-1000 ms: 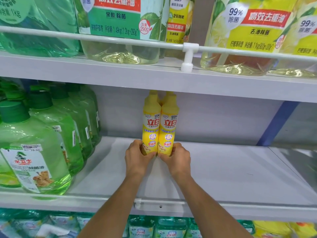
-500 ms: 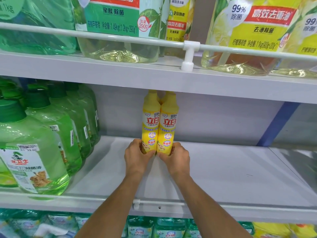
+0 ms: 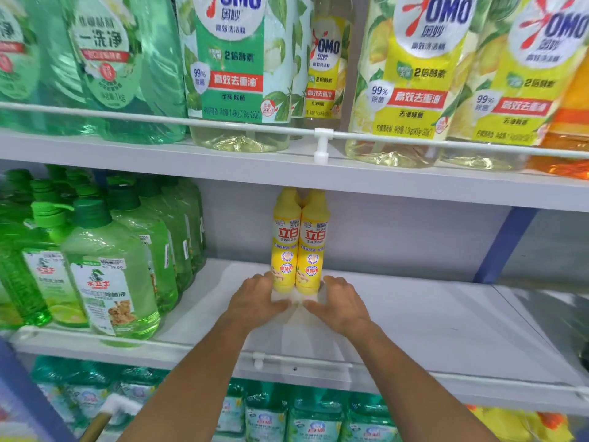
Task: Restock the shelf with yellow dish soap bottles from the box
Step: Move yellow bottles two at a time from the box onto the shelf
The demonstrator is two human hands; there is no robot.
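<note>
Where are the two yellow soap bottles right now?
Head view, centre: the yellow bottles stand side by side at the back of the middle shelf, right of the green bottles, left hand and right hand just before them.

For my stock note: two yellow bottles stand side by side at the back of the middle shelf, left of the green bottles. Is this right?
One error: in the head view the yellow bottles stand right of the green bottles. The rest is correct.
</note>
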